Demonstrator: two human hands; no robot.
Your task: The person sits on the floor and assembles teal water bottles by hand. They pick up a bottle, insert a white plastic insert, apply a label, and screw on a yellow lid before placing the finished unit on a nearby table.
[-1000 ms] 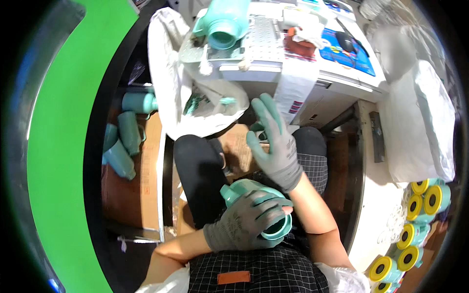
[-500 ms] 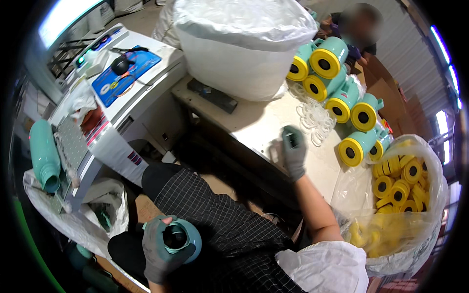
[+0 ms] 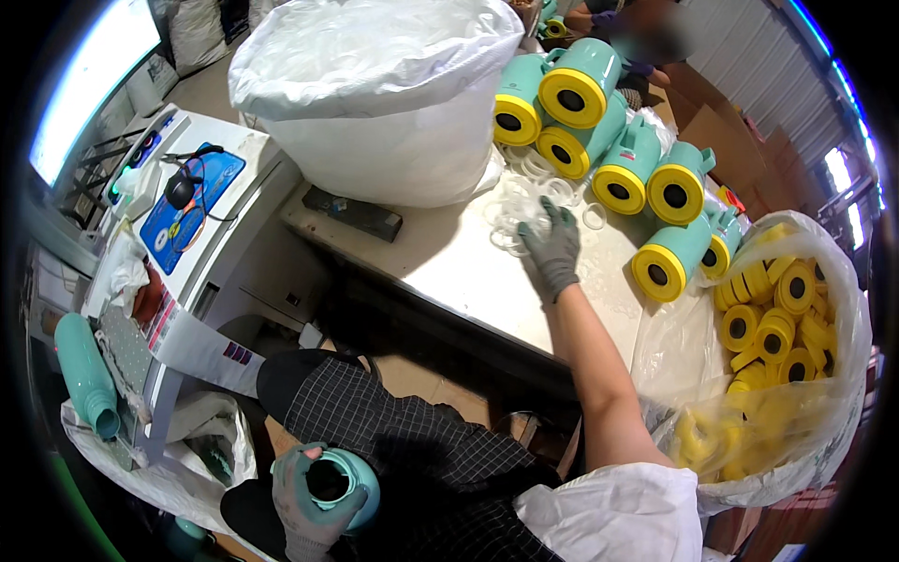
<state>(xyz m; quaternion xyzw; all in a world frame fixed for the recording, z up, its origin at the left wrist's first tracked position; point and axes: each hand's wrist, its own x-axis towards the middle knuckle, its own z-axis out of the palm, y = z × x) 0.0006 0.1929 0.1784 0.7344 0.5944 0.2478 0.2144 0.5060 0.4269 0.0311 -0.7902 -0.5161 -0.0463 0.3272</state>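
My left hand (image 3: 302, 506), in a grey glove, is closed round a teal bottle body (image 3: 369, 498) in my lap. The bottle's round mouth faces up, uncapped and dark inside. My right hand (image 3: 554, 247), gloved in grey with greenish fingertips, lies with fingers spread on the edge of a pile of translucent white rings (image 3: 512, 214) on the white table (image 3: 449, 272). To the right of that hand, several teal jugs with handles (image 3: 676, 187) lie on their sides, their yellow ends toward me.
A large white sack (image 3: 375, 140) of clear plastic pieces stands behind a dark block (image 3: 354, 215). At right, a plastic-lined bag (image 3: 847, 347) holds yellow round parts (image 3: 773, 335). Left are a white machine (image 3: 220, 272) and another teal bottle (image 3: 84, 370). A person (image 3: 646, 33) is at the back.
My right hand has moved forward from the table's near part onto the rings, and its fingers have spread. My left hand still holds the bottle. The view has shifted rightward.
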